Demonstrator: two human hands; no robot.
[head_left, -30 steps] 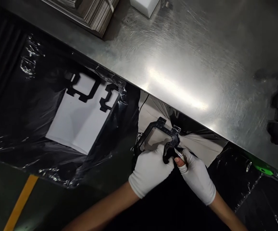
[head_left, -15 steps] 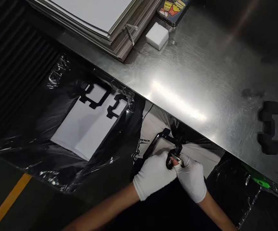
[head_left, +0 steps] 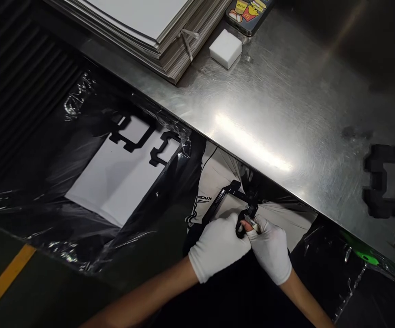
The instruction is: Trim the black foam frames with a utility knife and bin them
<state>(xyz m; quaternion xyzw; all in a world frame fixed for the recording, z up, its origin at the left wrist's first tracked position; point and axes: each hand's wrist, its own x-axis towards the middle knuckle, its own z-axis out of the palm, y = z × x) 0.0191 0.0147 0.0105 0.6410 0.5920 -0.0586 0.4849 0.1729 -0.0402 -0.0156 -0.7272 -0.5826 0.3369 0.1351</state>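
My left hand (head_left: 220, 246), in a white glove, is closed around the near end of a black plastic frame (head_left: 218, 202). Pressed close beside it, my gloved right hand (head_left: 270, 248) pinches a small blade (head_left: 251, 222), with a bare fingertip showing at the frame's edge. The frame is held over my lap, just below the table edge. Part of the frame is hidden by my gloves, and the blade's handle lies mostly inside my right hand.
A metal table (head_left: 286, 100) bears a stack of sheets (head_left: 170, 64), a white block (head_left: 225, 48), a phone with a stickered case (head_left: 248, 16) and a black frame-shaped part (head_left: 375, 182). At left, black frame pieces (head_left: 129, 143) lie on white sheet (head_left: 112, 182) inside plastic film (head_left: 64, 250).
Both hands stay together at the frame's near end, with the blade shifted only slightly. The whole view has moved a little.
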